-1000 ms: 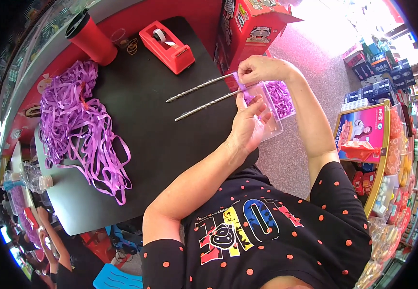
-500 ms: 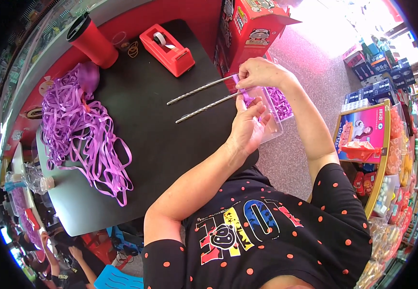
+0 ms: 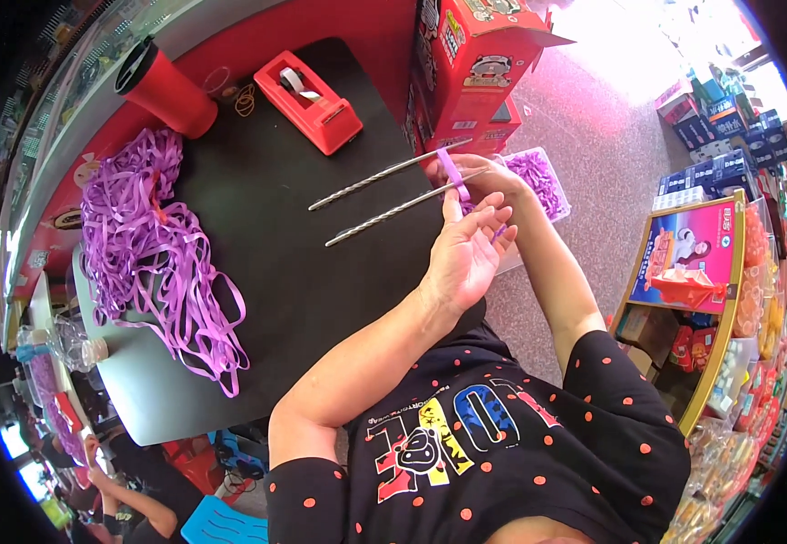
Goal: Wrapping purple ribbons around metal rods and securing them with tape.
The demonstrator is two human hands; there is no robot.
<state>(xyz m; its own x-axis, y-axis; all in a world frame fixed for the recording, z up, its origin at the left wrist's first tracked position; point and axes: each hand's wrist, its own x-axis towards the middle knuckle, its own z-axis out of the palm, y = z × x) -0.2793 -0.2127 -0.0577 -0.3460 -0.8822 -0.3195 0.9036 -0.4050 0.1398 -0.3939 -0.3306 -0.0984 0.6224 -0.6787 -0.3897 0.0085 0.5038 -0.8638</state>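
Note:
Two thin spiral-twisted metal rods (image 3: 371,184) point left, side by side, above the black table. A purple ribbon (image 3: 451,169) crosses both near their right-hand ends. My left hand (image 3: 464,258), palm up, has its thumb against the ribbon by the nearer rod; purple ribbon shows between thumb and fingers, and a small purple bit lies at the fingertips. My right hand (image 3: 493,172) is beyond and under the rod ends, its fingers mostly hidden by the ribbon and rods. A clear box (image 3: 560,207) holding purple pieces stands past my right wrist.
A heap of purple ribbon (image 3: 153,245) lies on the table's left side (image 3: 149,399). Along the back are a red tumbler (image 3: 171,95), rubber bands (image 3: 245,100) and a red tape dispenser (image 3: 310,104). A red carton (image 3: 471,68) stands beyond; a goods shelf (image 3: 729,299) is at right.
My right hand has moved from above the rod ends to beneath and behind them. The ribbon now shows stretched across both rods. The clear box is more exposed.

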